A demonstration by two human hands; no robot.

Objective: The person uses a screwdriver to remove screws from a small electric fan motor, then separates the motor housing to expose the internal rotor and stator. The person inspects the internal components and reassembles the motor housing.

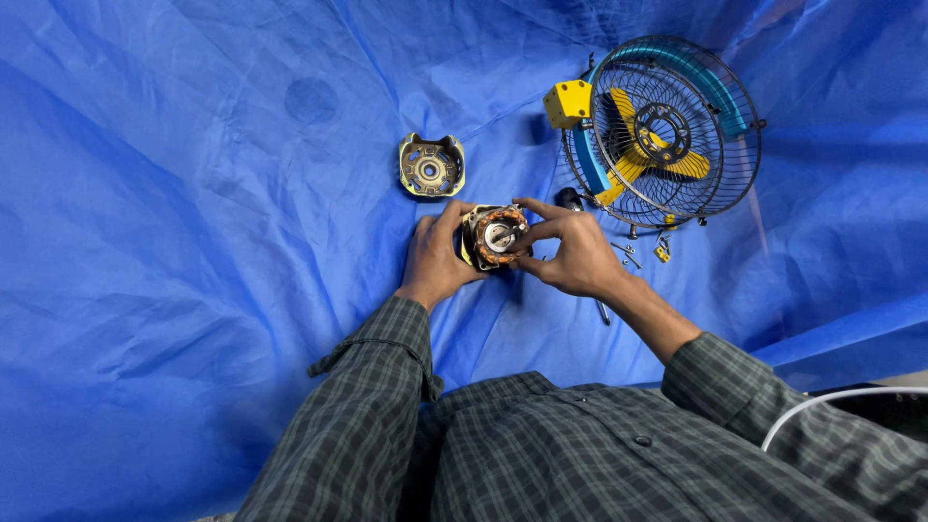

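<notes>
Both hands hold a small fan motor (495, 236) with copper windings and a pale round centre, just above the blue sheet. My left hand (435, 259) cups its left side with the thumb on the rim. My right hand (570, 253) grips the right side, with fingertips over the top edge. A separate metal motor cover (431, 166) with a bearing hole lies open side up on the sheet behind the hands.
A wire fan cage (667, 130) with yellow blades, a blue rim and a yellow box (567, 102) lies at the back right. Loose screws (628, 251), a small yellow part (662, 253) and a screwdriver (572, 200) lie beside my right hand. A blue tarp (193, 242) covers everything.
</notes>
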